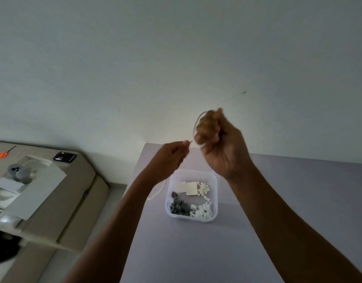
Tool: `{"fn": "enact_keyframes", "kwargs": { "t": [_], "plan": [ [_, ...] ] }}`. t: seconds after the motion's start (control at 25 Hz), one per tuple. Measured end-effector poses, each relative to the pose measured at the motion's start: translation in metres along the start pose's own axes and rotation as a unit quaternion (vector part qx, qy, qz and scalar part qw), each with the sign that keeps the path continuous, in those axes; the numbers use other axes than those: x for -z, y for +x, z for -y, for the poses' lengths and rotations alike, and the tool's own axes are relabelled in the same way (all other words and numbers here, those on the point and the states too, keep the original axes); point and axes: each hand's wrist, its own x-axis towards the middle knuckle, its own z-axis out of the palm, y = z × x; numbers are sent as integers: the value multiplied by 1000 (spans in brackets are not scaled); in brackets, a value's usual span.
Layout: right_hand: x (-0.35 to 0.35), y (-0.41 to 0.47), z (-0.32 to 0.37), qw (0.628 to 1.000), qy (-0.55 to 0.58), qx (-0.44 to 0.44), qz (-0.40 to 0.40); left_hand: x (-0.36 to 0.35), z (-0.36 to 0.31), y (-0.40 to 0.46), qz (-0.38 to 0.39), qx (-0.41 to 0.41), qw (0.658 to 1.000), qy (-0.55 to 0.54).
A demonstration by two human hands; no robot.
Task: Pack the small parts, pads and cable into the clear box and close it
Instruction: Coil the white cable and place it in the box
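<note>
Cable (197,121) is pinched by left hand (172,158), coiled in fisted right hand (219,144), frame centre; coil could spring loose short of clear box (214,193).

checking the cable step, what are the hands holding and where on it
Both hold the thin white cable: the right hand grips its coiled loops, the left hand pinches the loose strand beside the coil.

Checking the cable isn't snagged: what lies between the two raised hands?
In the head view, only a short run of thin white cable spans from the left hand to the right hand.
</note>
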Motion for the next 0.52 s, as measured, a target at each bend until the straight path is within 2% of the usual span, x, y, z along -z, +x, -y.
{"fn": "enact_keyframes", "kwargs": {
  "t": [0.04, 0.08, 0.12, 0.16, 0.2, 0.24, 0.28, 0.32, 0.36, 0.4, 0.48, 0.52],
  "plan": [
    [1, 10, 1, 995, 1, 98, -21, 1, 6, -2, 44, 13, 998, 47],
    [5, 20, 6, 982, -51, 176, -54, 4, 9, -6, 88, 19, 991, 98],
    [12, 27, 13, 954, -163, 232, -96, 6, 11, -9, 121, 15, 983, 138],
    [23, 31, 16, 896, -330, 262, -142, 11, 11, -11, 136, 7, 978, 157],
    [35, 35, 16, 802, -508, 257, -181, 19, 10, -12, 133, -6, 978, 158],
    [47, 36, 12, 701, -652, 213, -196, 29, 7, -11, 117, -24, 982, 147],
    [57, 35, 6, 629, -742, 138, -188, 38, 5, -8, 93, -42, 987, 122],
    [64, 32, -1, 601, -779, 49, -173, 47, 3, -4, 63, -53, 994, 77],
    [68, 29, -7, 616, -770, -44, -160, 55, 5, 3, 32, -53, 998, 17],
    [68, 25, -12, 664, -721, -127, -148, 60, 8, 10, 2, -40, 998, -49],
    [60, 19, -21, 804, -539, -218, -122, 60, 18, 19, -31, 5, 988, -151],
    [54, 18, -24, 871, -424, -222, -114, 57, 23, 21, -39, 28, 986, -161]
  ]
}}
